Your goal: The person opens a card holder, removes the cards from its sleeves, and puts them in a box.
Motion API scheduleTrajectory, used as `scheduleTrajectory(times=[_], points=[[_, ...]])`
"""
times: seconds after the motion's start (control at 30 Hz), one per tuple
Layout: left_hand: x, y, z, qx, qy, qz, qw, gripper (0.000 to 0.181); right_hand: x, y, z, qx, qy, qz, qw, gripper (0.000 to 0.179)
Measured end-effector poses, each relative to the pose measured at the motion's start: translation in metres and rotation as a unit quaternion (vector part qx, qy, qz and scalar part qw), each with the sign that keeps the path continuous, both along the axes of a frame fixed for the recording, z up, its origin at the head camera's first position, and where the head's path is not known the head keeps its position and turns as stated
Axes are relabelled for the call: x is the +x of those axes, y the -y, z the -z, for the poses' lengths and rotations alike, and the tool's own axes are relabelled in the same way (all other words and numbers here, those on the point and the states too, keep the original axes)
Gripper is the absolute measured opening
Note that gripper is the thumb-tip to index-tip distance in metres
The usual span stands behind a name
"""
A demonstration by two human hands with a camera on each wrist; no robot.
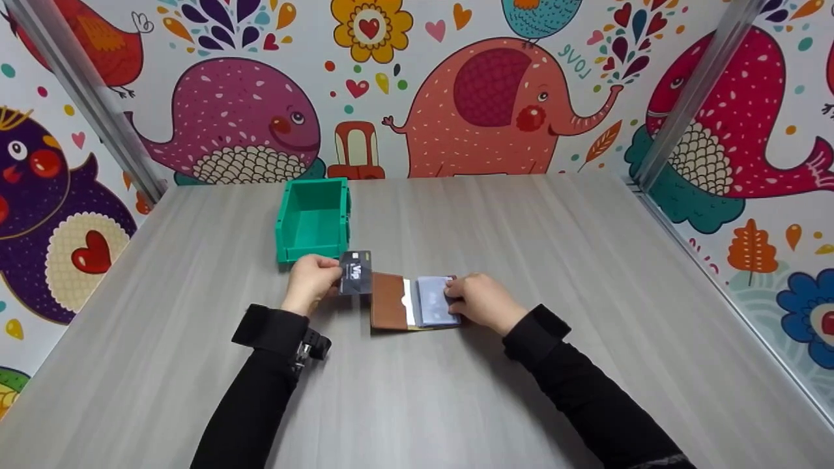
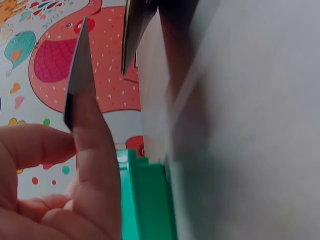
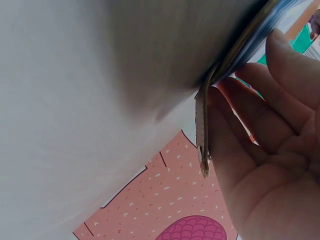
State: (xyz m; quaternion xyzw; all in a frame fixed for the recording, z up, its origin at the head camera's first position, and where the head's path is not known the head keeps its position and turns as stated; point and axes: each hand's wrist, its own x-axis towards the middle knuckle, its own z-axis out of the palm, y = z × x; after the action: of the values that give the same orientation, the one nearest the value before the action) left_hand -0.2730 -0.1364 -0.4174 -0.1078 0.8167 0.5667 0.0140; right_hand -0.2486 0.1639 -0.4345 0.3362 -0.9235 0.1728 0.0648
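Head view, clock centred on the wallet, 12 toward the back wall. Brown wallet point(image 1: 389, 303) lies spread on the table point(image 1: 417, 404), mid-scene: brown cover at 9, a stack of see-through sleeves point(image 1: 435, 303) at 3, white paper point(image 1: 409, 303) between them with a notch in its edge.

Left hand point(image 1: 310, 284) at about 9, pinching a dark card point(image 1: 355, 273) between thumb and index finger by the card's 9 o'clock edge. Card is at 10 from the wallet, just beside the cover's edge; "VIP" lettering and a chip mark face up. Left wrist view: gap between card and wallet, card raised off the table, thumb pressed to one face, finger along the other.

Right hand point(image 1: 485, 303) at 3, fingers bent, gripping the wallet's outer edge at the sleeves. Right wrist view: thumb on the sleeves, other fingers at the edge by a narrow brown strap point(image 3: 201, 115). How many layers are in that grip, can't tell.

Green bin point(image 1: 317, 250) at about 10, beyond the card, open top, near 12 from the left hand. Black cuffs point(image 1: 537, 332) on both wrists. Back wall point(image 1: 371, 98): cartoon whale at 11, elephant around 12 to 1.
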Motion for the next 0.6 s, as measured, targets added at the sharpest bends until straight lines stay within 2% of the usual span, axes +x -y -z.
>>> scheduleTrajectory(times=[0.33,0.6], points=[[-0.010,0.020,-0.006,-0.058,-0.049,-0.039,0.9963,0.025,0.000,0.001,0.001,-0.003,0.005,0.005,1.0000,0.015],[-0.020,0.031,-0.019,-0.109,-0.053,-0.075,0.9898,0.026,0.000,0.001,0.001,0.003,0.007,0.010,0.9999,0.013]])
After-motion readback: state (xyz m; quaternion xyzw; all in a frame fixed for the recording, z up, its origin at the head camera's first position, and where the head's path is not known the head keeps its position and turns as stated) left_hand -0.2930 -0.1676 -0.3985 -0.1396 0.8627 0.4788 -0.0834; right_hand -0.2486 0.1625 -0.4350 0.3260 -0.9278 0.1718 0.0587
